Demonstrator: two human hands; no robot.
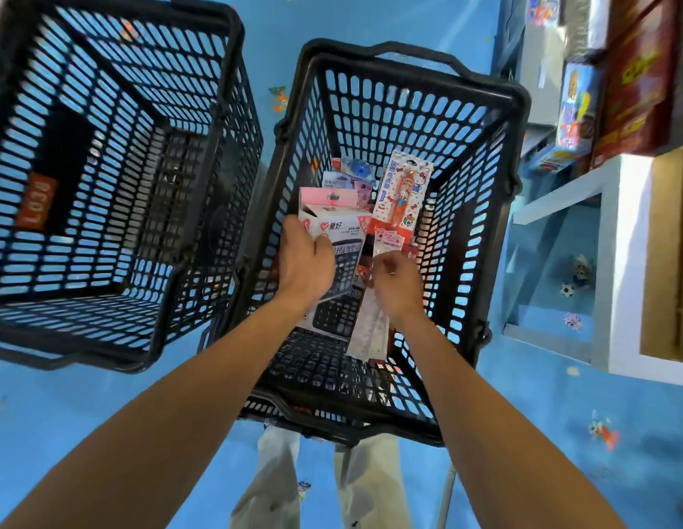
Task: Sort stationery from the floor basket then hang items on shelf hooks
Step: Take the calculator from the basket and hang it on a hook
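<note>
— Two black mesh baskets stood on the blue floor point(542, 414); which one held the stationery?

— The right basket point(496, 120). The left basket point(225, 120) carried only an orange tag point(36, 202) reading "L030".

— And the hands?

— Both reached down inside. The left hand point(303, 261) gripped the calculator box point(334, 261), fingers curled over its left edge; Chinese print sat beside a red heart logo. The right hand point(399, 288) pinched a clear ruler pack point(374, 330) near the middle.

— Anything else readable?

— A Hello Kitty pen card point(403, 192) leaned toward the far right corner — other print blurred. A white shelf point(622, 261) stood close on the right.
</note>
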